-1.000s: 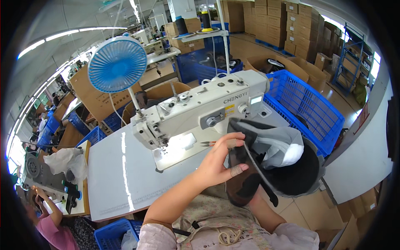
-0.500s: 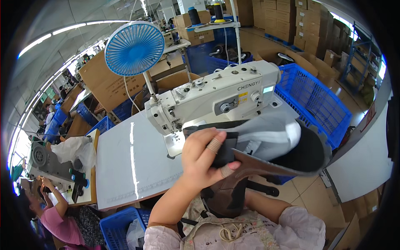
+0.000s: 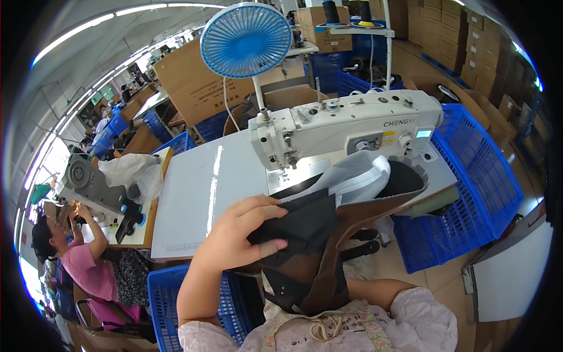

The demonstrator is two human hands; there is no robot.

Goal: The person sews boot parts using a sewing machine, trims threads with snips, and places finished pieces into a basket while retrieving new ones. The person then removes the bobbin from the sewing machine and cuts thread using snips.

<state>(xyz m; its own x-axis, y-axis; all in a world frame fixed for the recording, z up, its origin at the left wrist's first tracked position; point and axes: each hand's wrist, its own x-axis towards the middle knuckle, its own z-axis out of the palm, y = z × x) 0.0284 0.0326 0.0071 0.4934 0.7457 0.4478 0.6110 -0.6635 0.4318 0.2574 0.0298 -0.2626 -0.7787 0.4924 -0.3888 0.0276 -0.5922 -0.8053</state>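
Observation:
A brown boot upper [image 3: 337, 249] with a grey and white lining [image 3: 355, 176] is held up in front of my body. My left hand [image 3: 237, 232], with bands wrapped round its finger and thumb, pinches a black flap [image 3: 302, 223] at the upper's left side. My right forearm [image 3: 378, 290] runs behind the upper, which hides that hand and its fingers. Just beyond the upper stands a white sewing machine [image 3: 343, 120], its needle area [image 3: 285, 170] lit and partly overlapped by the upper's far edge.
A pale worktable [image 3: 196, 193] stretches left of the machine. Blue crates stand at the right [image 3: 469, 193] and lower left [image 3: 167, 302]. A blue fan [image 3: 246, 41] and thread cones [image 3: 331, 12] rise behind. A person in pink [image 3: 91, 264] sits at another machine [image 3: 88, 182].
My left hand has shifted left and lower against the upper, with more of the black flap now showing. The upper's lined opening has tilted and moved left. The view has turned leftward.

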